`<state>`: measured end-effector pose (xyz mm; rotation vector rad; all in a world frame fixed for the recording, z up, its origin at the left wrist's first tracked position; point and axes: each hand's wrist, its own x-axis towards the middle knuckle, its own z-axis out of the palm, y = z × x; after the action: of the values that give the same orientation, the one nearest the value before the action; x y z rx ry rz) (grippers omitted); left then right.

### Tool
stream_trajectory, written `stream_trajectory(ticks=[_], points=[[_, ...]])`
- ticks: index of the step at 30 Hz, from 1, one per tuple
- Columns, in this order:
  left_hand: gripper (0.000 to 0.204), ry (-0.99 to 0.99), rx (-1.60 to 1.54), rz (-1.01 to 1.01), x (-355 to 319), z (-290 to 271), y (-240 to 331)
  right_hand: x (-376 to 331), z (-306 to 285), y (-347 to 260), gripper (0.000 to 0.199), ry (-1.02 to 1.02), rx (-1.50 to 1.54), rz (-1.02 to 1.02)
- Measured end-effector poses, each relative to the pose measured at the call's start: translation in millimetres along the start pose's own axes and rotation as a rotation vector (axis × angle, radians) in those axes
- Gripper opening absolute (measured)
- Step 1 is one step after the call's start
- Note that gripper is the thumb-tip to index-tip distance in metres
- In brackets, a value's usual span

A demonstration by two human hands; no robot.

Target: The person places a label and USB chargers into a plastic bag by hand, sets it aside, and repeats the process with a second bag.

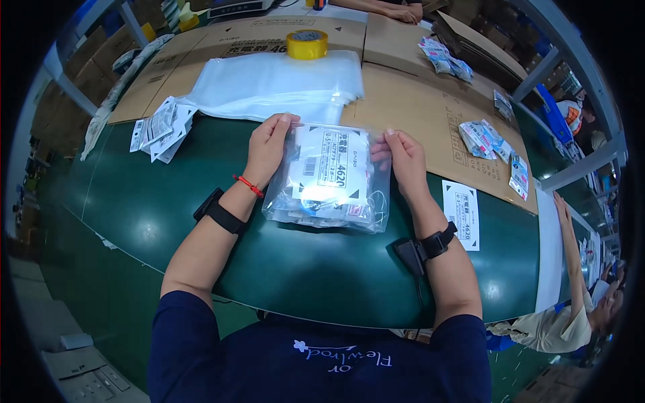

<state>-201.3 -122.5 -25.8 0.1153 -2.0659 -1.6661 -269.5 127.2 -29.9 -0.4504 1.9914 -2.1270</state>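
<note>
A clear plastic bag (282, 201) lies before me on the green table, filled with small packets and a white printed label sheet (332, 158) on top. My left hand (270, 140) pinches the bag's far left corner between thumb and fingers. At the far right corner my right hand (402, 156) grips the bag's edge, its fingers partly behind the film. Beyond the bag is a stack of empty clear plastic bags (269, 84). To the right of my right wrist lies a loose white label sheet (461, 215).
A roll of yellow tape (307, 44) stands on the bag stack. Flattened cardboard (410, 107) covers the table's far side. Blister packets (478, 139) are scattered at right, and a pile of labels (163, 129) lies at left. Co-workers' arms (571, 248) show at right and far side.
</note>
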Motion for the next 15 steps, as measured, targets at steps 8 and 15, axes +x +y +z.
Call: stream_trajectory(ticks=[8, 15], points=[[0.030, 0.000, 0.314, 0.161, 0, 2, -17, 1, 2, 1, 0.034, 0.004, -0.551, -0.054], [0.030, 0.031, 0.444, 0.188, -6, 6, -17, -1, 10, 4, 0.028, 0.083, -1.019, -0.192]])
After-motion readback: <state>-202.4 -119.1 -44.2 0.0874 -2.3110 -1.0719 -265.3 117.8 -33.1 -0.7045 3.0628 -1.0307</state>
